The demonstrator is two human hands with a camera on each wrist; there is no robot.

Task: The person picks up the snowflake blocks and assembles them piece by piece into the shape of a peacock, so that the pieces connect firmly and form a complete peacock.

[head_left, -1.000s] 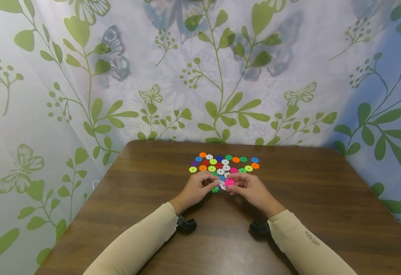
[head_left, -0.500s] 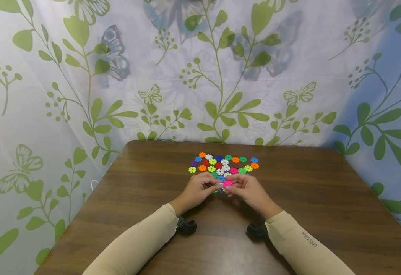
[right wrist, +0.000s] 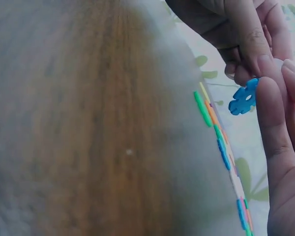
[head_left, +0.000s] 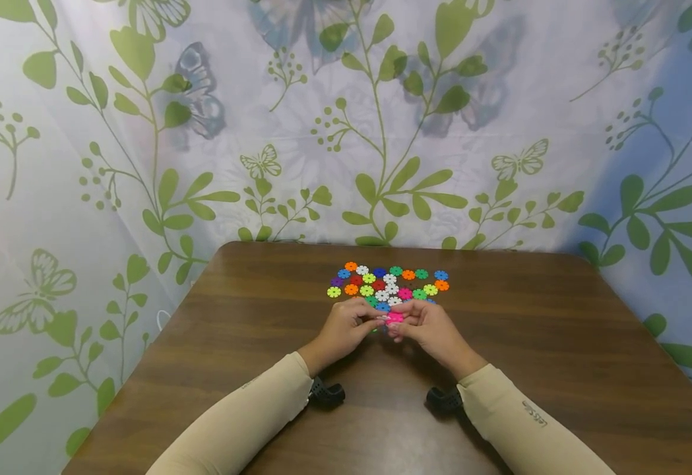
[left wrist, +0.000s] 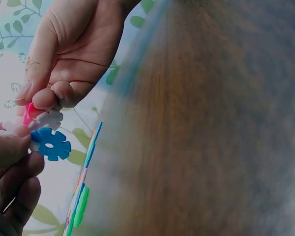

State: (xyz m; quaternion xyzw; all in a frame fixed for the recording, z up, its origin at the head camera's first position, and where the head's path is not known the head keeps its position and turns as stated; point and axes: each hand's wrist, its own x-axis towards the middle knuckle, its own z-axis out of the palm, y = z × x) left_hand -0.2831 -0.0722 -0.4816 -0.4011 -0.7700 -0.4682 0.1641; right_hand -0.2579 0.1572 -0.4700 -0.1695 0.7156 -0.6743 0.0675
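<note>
Both hands meet over the near edge of a spread of notched plastic discs. My left hand (head_left: 346,326) pinches joined interlocking discs between thumb and fingers; a blue disc (left wrist: 51,144) and a white disc (left wrist: 49,119) show there in the left wrist view. My right hand (head_left: 431,328) pinches a pink interlocking disc (head_left: 394,318), set against the white one. Fingers hide much of where the pieces meet, so how far they are slotted cannot be told. The right wrist view shows the blue disc (right wrist: 243,98) jutting out below the left fingers.
Several loose discs in many colours, such as an orange disc (head_left: 351,266) and a blue disc (head_left: 440,275), lie flat beyond the hands on the brown wooden table (head_left: 251,303). A leaf-patterned cloth (head_left: 298,119) hangs behind the table.
The pink disc has moved slightly left toward the left hand, and the right hand has closed in with it. The hands now stand nearer together, covering more of the closest discs.
</note>
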